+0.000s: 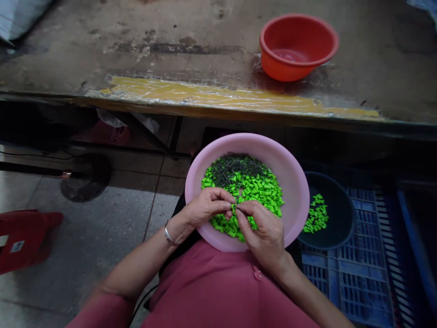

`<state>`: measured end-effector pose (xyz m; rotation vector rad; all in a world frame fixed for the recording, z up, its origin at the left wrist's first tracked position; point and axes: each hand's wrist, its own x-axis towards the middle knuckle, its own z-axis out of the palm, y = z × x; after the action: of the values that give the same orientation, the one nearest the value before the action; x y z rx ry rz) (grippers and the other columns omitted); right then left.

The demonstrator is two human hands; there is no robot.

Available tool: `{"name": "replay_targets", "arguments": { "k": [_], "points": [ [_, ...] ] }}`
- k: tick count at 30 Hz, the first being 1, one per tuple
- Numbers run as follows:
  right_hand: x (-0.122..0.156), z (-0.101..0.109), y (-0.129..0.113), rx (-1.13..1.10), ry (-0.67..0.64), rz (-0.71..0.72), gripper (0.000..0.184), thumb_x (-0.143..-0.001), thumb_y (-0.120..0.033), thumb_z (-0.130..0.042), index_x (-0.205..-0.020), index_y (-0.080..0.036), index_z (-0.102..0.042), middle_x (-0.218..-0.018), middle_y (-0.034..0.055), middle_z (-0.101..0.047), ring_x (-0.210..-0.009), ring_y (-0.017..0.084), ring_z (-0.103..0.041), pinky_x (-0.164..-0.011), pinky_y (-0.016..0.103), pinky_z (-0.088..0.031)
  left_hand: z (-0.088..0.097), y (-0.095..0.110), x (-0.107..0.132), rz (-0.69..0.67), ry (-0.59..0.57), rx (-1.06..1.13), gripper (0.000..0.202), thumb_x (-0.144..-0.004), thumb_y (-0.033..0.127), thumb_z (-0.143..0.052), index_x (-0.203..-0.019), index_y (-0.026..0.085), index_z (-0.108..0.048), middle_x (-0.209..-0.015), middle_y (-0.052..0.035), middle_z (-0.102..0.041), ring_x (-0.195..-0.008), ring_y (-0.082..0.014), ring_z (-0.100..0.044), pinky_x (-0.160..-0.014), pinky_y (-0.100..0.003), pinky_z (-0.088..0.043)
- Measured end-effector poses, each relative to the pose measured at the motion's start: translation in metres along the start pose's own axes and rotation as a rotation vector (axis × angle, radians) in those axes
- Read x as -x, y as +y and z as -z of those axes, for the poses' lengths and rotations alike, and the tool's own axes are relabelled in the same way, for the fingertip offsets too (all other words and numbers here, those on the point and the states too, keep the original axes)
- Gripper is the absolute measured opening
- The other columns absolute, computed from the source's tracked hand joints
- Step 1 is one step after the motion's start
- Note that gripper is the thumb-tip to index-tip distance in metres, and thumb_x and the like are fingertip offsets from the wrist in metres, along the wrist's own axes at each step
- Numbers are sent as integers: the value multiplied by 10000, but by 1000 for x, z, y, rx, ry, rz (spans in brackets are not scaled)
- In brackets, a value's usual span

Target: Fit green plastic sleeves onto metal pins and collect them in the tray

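Note:
A pink basin rests on my lap. It holds many small bright green plastic pieces, some of them tube-like, with a heap of thin dark pieces at its far side. Over the near part of the basin, my left hand pinches a small green piece between thumb and fingers. Close against it, my right hand is closed in a pinch at the same spot. What its fingertips grip is small and dark, too small to name.
An orange-red bowl stands on the worn table, whose front edge carries yellow tape. To the right, a dark basin with more green pieces sits on a blue plastic crate. A red plastic object is at the left.

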<state>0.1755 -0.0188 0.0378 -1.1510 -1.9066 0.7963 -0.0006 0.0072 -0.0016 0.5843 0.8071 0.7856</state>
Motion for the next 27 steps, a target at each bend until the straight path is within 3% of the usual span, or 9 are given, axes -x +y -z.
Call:
{"name": "replay_targets", "arguments": {
  "k": [20,27],
  "points": [
    [-1,-13,2,-29,6,-98,149,-932,-130,-532,-835,-205,-616,-757,15,-639,-689,145,-612,-659,281,-481,0,-1,1,-100,70,-150,174,-717,264,-755,-794,126,-684,-621,4,-648,-535,-101,-610,-575,-228,-497],
    [-5,-4,16,-142,40,-268,77,-901,-188,-618,-877,-217,-684,-807,11,-660,-743,154,-629,-682,297,-500,-4,-3,-2,16,36,-133,269,-742,316,-752,-888,117,-644,-588,8,-647,-533,-106,-612,-563,-229,-485]
  ]
}}
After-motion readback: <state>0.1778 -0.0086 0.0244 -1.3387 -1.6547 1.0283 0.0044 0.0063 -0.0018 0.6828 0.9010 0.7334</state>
